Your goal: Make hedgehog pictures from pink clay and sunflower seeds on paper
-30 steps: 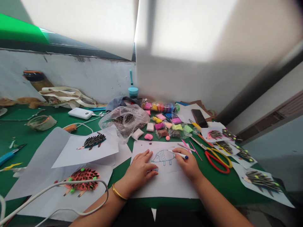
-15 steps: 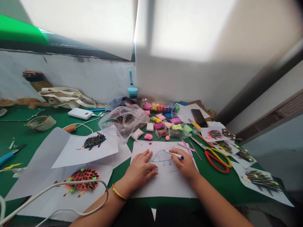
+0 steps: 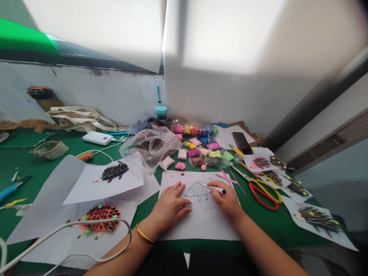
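A white sheet of paper [image 3: 212, 226] lies in front of me, with a blue hedgehog drawing [image 3: 195, 190] on it, its body partly filled with short strokes. My right hand [image 3: 225, 199] grips a white marker [image 3: 214, 188] with a dark blue end, its tip touching the drawing's body. My left hand [image 3: 171, 205] rests flat on the left side of the sheet, fingers spread. Under its thumb and forefinger shows a small clear piece that I cannot make out. A gold bangle [image 3: 144, 234] circles my left wrist.
Red-and-yellow scissors [image 3: 263, 193] and pink sticks [image 3: 237, 182] lie right of the sheet. Beyond it are several clay packets [image 3: 215, 154] and a plastic bag of seeds [image 3: 149, 147]. Seed-covered hedgehog pictures [image 3: 115, 171] lie on both sides. A white cable [image 3: 126, 226] crosses the left front.
My right hand and the marker have shifted slightly to the right along the hedgehog's body. My left hand stays in place.
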Demonstrator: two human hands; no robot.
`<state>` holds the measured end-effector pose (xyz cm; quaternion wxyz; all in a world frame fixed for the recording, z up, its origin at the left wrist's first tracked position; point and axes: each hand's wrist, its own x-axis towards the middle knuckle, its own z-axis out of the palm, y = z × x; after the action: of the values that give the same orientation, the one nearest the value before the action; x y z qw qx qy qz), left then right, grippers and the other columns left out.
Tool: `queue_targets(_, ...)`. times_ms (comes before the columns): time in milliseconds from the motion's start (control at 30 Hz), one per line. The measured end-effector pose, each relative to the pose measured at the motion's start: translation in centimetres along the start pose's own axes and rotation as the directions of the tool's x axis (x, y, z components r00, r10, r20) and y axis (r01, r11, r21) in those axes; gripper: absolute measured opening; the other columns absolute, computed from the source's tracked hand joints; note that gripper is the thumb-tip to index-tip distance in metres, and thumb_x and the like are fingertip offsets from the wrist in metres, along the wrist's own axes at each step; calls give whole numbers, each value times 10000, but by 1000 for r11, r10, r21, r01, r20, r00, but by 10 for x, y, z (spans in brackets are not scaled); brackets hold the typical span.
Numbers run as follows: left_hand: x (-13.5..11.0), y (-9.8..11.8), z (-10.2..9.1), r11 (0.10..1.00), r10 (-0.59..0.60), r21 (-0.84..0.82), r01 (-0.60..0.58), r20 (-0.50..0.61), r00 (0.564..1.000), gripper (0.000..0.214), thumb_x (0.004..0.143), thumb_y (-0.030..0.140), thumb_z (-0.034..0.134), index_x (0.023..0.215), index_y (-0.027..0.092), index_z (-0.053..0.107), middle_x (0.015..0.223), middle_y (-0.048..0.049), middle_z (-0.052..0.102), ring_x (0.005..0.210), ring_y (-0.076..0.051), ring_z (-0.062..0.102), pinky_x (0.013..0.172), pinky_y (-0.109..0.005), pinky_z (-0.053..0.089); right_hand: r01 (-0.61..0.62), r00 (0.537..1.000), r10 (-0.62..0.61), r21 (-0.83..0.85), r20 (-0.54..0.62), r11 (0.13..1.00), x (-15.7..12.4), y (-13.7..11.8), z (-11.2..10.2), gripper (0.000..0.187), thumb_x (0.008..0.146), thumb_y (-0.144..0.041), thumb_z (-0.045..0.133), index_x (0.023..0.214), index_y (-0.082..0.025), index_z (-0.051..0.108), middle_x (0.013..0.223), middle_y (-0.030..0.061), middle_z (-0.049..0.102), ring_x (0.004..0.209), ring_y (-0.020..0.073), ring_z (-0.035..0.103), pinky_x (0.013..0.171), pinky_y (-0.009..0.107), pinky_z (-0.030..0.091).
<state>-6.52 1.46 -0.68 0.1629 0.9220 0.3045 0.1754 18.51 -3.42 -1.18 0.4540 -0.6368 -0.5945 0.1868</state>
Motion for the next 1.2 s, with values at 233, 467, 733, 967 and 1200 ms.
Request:
queue_targets(233, 1, 1, -2, 1000, -2, 3, 2, 11, 1000, 192, 842, 348, 700, 1027, 319, 741, 1425, -86, 512, 1364, -345, 393, 1064, -547, 364, -1, 1000, 1, -9, 29, 1000, 0, -2, 2, 213, 836, -311, 545, 936, -202, 698, 996, 80, 721, 984, 245, 660, 897, 372, 518)
queue_targets(467, 0, 0, 0, 1000, 2, 3, -2, 5, 1000, 189, 854, 364, 682, 1026, 313, 741, 1429, -84, 509, 1364, -342, 393, 1066, -540, 365, 3, 1000, -3, 15, 10, 1000, 0, -6, -1, 197, 814, -301, 545, 887, -205, 701, 936, 69, 728, 909, 238, 669, 831, 357, 538)
queue_targets(733, 1, 1, -1, 1000, -9, 0, 9, 13, 1000, 190, 846, 348, 694, 1027, 323, 742, 1435, -83, 503, 1367, -340, 390, 1074, -540, 356, 13, 1000, -13, -2, 20, 1000, 0, -5, -1, 199, 818, -289, 533, 878, -201, 701, 925, 68, 727, 914, 240, 671, 835, 356, 531)
queue_targets(967, 1, 2, -3, 1000, -8, 2, 8, 16, 1000, 193, 848, 357, 692, 1032, 328, 739, 1427, -91, 511, 1365, -336, 394, 1069, -538, 360, 6, 1000, -6, 2, 23, 1000, -1, -6, -1, 187, 809, -273, 532, 854, -198, 697, 904, 66, 721, 900, 235, 669, 820, 345, 527)
queue_targets(1200, 1, 1, -2, 1000, -13, 4, 12, 25, 1000, 191, 847, 352, 694, 1028, 318, 742, 1434, -93, 502, 1371, -344, 382, 1075, -544, 349, -15, 1000, 15, -3, -10, 1000, -2, -4, -2, 182, 804, -261, 516, 826, -203, 687, 863, 53, 708, 853, 230, 659, 778, 336, 520)
